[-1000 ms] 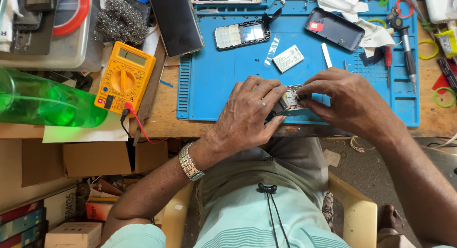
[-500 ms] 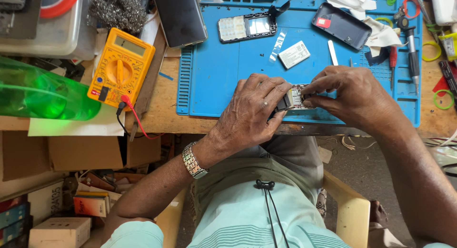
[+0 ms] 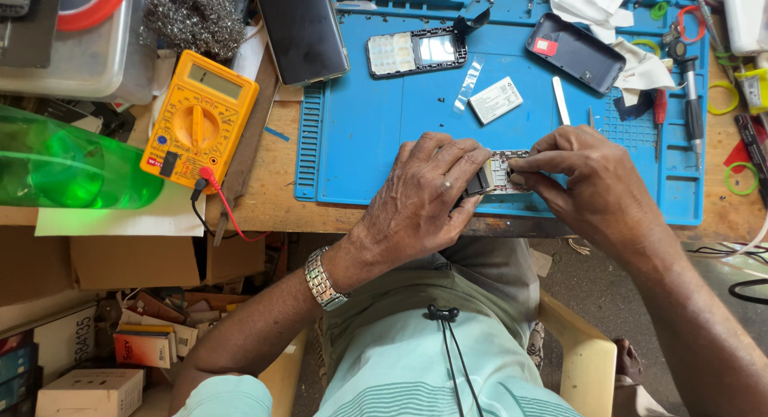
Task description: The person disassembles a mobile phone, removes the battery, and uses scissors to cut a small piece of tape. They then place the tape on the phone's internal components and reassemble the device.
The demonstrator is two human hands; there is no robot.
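Both my hands meet over the front edge of a blue work mat [image 3: 376, 129]. My left hand [image 3: 424, 197] and my right hand [image 3: 588, 185] together grip a small opened phone body [image 3: 500, 173] with its circuit board showing; most of it is hidden under my fingers. Farther back on the mat lie a phone front with keypad and screen [image 3: 416, 53], a white battery [image 3: 496, 99], a dark back cover [image 3: 576, 53] and a thin white pry stick [image 3: 562, 101].
A yellow multimeter [image 3: 200, 121] with red and black leads sits left of the mat, beside a green bottle [image 3: 64, 165]. A dark phone [image 3: 300, 29] lies at the back. Screwdrivers [image 3: 690, 97], rubber rings and white tissue [image 3: 608, 9] crowd the right side. Boxes fill the floor lower left.
The view has shifted slightly; my hands stay on the phone body at the mat's front edge, with my fingers adjusting their hold on it a little.
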